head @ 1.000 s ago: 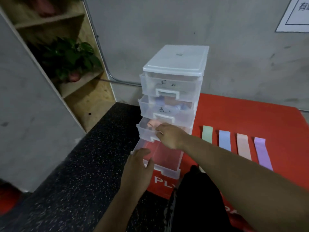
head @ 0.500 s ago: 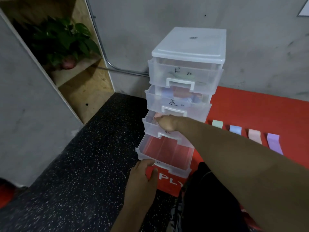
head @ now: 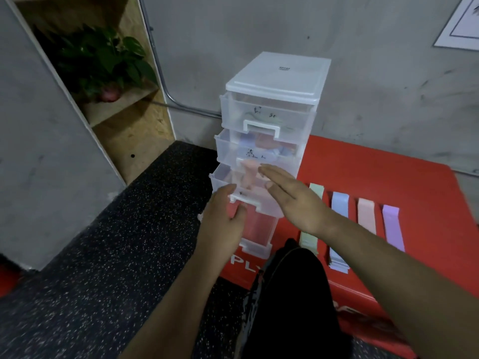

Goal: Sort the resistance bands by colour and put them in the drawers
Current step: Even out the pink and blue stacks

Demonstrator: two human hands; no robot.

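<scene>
A clear plastic drawer unit (head: 274, 104) with a white top stands on the corner of a red mat (head: 363, 177), close to a grey wall (head: 363, 73). It has four drawers. The top drawer (head: 267, 117) is closed and has a white handle. The second drawer (head: 259, 154) is almost closed, and light blue and reddish bands show through its front. The third drawer (head: 223, 177) is pulled out a little, and a peach band (head: 248, 174) lies inside it. The bottom drawer (head: 259, 229) is pulled out the most; I cannot tell if something is in it, because the red mat shows through.

The left hand (head: 223, 224) is in front of the third drawer, fingers loosely spread, holding nothing. Its fingertips are near the handle of that drawer; I cannot tell if they touch it. The right hand (head: 290, 198) is flat and relaxed, palm down, above the front of the third drawer, and it also holds nothing.

On the mat, to the right of the unit, four bands lie side by side with small gaps: a green band (head: 315, 193), partly hidden by the right wrist, then a blue band (head: 339, 229), a second peach band (head: 366, 216), and a purple band (head: 392, 226).

A dark trouser leg (head: 290, 301) is at the bottom. The floor (head: 103, 255) on the left is black with white specks. A wooden shelf (head: 124, 107) in the corner carries a green plant (head: 103, 58).
</scene>
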